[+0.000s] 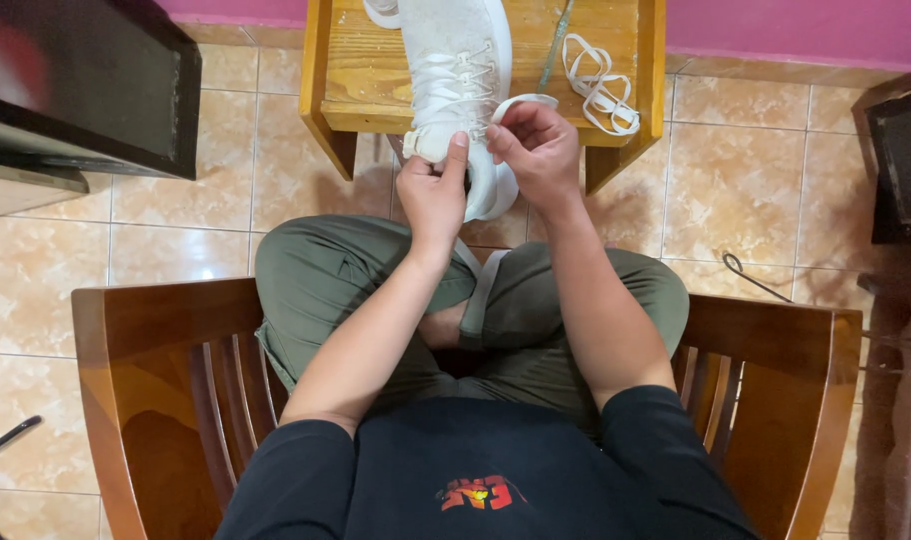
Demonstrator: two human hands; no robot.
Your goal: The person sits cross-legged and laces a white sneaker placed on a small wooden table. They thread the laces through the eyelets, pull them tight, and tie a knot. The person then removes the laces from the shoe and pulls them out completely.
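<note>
1. a white shoe (453,70) is seen at 12 o'clock, lying on the small wooden tabletop (360,75), with its heel end hanging over the near edge.
2. the shoe's near end is touched by the left hand (432,190), whose grip is clenched on the shoe with the thumb pressed up.
3. a flat white lace (522,101) is pinched by the right hand (538,150), just at 3 o'clock of the shoe.
4. a second loose lace (597,85) is seen on the tabletop at 1 o'clock.
5. a wooden chair (165,370) is sat on, legs crossed, over a tiled floor (175,210).
</note>
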